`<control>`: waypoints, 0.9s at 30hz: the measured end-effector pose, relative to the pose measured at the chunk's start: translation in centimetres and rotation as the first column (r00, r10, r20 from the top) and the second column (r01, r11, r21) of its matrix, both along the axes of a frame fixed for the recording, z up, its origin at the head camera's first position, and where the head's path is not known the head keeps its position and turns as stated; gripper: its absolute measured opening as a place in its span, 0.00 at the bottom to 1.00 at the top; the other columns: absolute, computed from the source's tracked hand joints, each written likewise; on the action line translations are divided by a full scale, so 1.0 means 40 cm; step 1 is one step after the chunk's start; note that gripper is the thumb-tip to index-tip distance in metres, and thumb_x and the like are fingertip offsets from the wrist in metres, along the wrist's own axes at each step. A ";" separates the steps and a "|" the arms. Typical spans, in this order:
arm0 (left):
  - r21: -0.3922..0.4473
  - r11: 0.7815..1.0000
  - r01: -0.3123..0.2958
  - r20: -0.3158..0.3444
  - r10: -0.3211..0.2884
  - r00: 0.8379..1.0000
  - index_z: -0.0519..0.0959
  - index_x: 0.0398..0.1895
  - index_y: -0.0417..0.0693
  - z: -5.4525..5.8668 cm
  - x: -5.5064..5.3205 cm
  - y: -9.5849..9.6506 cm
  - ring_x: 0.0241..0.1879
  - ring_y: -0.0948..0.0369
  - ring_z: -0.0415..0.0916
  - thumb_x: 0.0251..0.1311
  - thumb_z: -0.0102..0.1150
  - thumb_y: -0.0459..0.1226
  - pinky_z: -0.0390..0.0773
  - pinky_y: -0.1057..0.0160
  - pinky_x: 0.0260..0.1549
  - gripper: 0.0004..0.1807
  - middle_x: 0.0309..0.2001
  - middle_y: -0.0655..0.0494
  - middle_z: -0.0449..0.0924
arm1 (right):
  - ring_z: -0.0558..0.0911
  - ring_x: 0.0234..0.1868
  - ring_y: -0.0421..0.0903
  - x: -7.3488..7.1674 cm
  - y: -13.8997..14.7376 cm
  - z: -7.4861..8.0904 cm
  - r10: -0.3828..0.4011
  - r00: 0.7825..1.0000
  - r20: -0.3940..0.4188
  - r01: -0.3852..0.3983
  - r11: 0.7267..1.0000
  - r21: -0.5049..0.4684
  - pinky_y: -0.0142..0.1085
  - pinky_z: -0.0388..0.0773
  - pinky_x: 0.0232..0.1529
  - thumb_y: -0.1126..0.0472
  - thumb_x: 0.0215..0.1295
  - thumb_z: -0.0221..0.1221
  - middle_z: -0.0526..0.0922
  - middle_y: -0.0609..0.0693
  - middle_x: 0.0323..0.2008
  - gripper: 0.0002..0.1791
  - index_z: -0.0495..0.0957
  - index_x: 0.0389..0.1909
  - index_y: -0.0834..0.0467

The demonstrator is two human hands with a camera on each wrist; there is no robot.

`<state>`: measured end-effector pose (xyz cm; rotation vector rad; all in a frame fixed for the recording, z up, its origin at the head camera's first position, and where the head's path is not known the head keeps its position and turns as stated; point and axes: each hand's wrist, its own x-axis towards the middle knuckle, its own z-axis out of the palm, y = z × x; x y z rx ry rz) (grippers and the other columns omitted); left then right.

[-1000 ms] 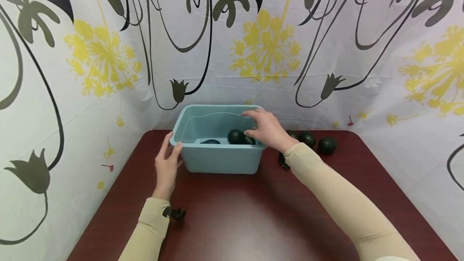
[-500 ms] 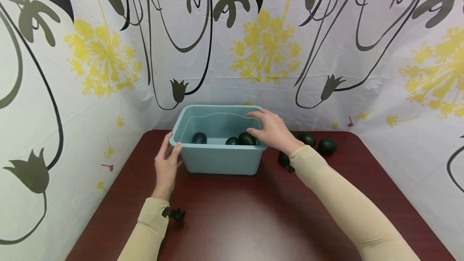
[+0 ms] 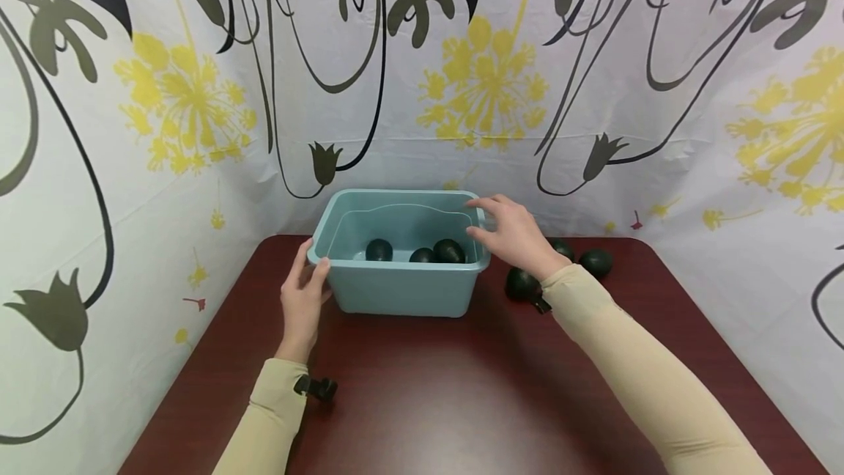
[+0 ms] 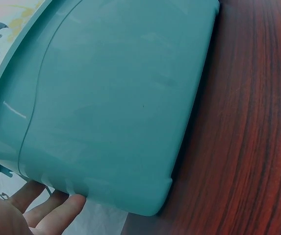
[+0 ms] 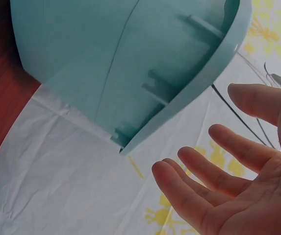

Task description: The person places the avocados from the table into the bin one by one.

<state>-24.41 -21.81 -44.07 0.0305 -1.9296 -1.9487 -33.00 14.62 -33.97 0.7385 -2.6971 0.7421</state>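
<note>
From my end, the head view shows the left hand [image 3: 305, 303] holding the near left corner of the light blue plastic bin [image 3: 402, 288], its thumb at the rim and its fingers along the side (the left wrist view has the fingertips against the plastic). I read the right hand [image 3: 511, 233] as released: thumb and fingers are spread apart, and my right wrist feed puts it just beside the bin's right end.

Inside the bin I can see one avocado [image 3: 379, 250] left of centre, then a second avocado [image 3: 422, 256] right beside a third avocado [image 3: 450, 251] toward the right end. On the reddish-brown table [image 3: 409, 387], to the bin's right, a fourth avocado [image 3: 521, 283] sits near the right wrist camera [image 3: 542, 304]; a fifth avocado [image 3: 562, 248] is partly hidden by the hand, and a sixth avocado [image 3: 596, 262] lies farther right. Flower-printed cloth [image 3: 409, 119] rises behind everything.
</note>
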 end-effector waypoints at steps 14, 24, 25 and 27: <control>-0.005 1.000 0.000 -0.005 0.000 1.000 0.64 0.76 0.67 0.000 0.000 0.000 0.64 0.46 0.69 0.68 0.62 0.50 0.71 0.35 0.55 0.34 0.70 0.45 0.66 | 0.75 0.58 0.59 -0.007 0.053 -0.021 -0.058 0.998 0.033 0.058 0.998 -0.004 0.59 0.74 0.54 0.48 0.69 0.64 0.72 0.56 0.64 0.29 0.73 0.68 0.50; -0.006 1.000 -0.004 -0.002 0.004 1.000 0.64 0.76 0.68 -0.002 -0.002 0.000 0.64 0.46 0.68 0.69 0.61 0.49 0.70 0.34 0.55 0.34 0.70 0.46 0.66 | 0.77 0.53 0.57 -0.004 0.079 -0.031 -0.084 0.996 0.043 0.084 0.997 0.003 0.57 0.75 0.50 0.50 0.69 0.63 0.74 0.56 0.61 0.27 0.73 0.68 0.48; -0.006 1.000 -0.005 -0.003 0.005 1.000 0.64 0.76 0.68 -0.002 -0.002 0.000 0.64 0.46 0.69 0.69 0.61 0.49 0.70 0.34 0.55 0.34 0.70 0.46 0.66 | 0.78 0.53 0.57 -0.003 0.081 -0.031 -0.086 0.995 0.046 0.086 0.996 0.004 0.57 0.75 0.50 0.50 0.69 0.63 0.74 0.56 0.62 0.27 0.73 0.68 0.48; -0.006 1.000 -0.008 -0.005 0.008 1.000 0.64 0.76 0.68 -0.003 -0.002 0.000 0.64 0.46 0.69 0.69 0.61 0.49 0.70 0.34 0.55 0.34 0.70 0.45 0.66 | 0.78 0.52 0.57 -0.003 0.086 -0.033 -0.093 0.994 0.053 0.093 0.996 0.006 0.57 0.74 0.50 0.50 0.69 0.63 0.74 0.56 0.62 0.28 0.73 0.68 0.48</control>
